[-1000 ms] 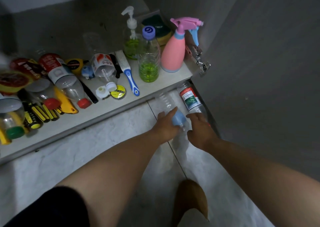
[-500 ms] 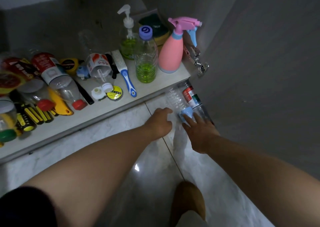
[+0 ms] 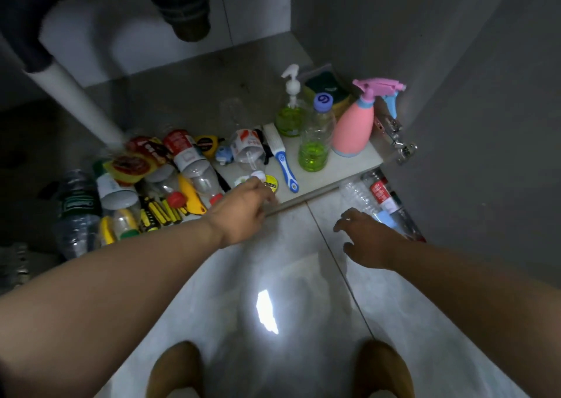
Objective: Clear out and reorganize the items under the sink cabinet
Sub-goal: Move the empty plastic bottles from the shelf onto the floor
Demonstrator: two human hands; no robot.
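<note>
Head view: the cabinet shelf [image 3: 349,161] stays crowded, but the blue-capped bottle [image 3: 359,194] now lies released on the floor [image 3: 273,261] beside the red-label bottle [image 3: 379,191]. The right hand [image 3: 368,236] hovers by it, grip slack, fingers spread; the left hand [image 3: 243,212] has shifted to the yellow tin [image 3: 271,182] at the shelf edge, probably next out, though I cannot tell its grip

The pale floor tiles [image 3: 273,276] are polished and glossy enough to throw back a hard white glare. The white cabinet shelf board [image 3: 349,160] is smooth and matt. The pink spray bottle [image 3: 353,127] is smooth opaque plastic with a soft sheen, and the clear bottle of green liquid [image 3: 314,136] is thin transparent plastic. The ridged clear bottle on the floor [image 3: 358,194] is crinkled plastic. The silvery door hinge [image 3: 397,142] is bright bare metal. The white drain pipe [image 3: 82,103] looks like smooth plastic, and the grey cabinet door [image 3: 485,124] is flat matt.
</note>
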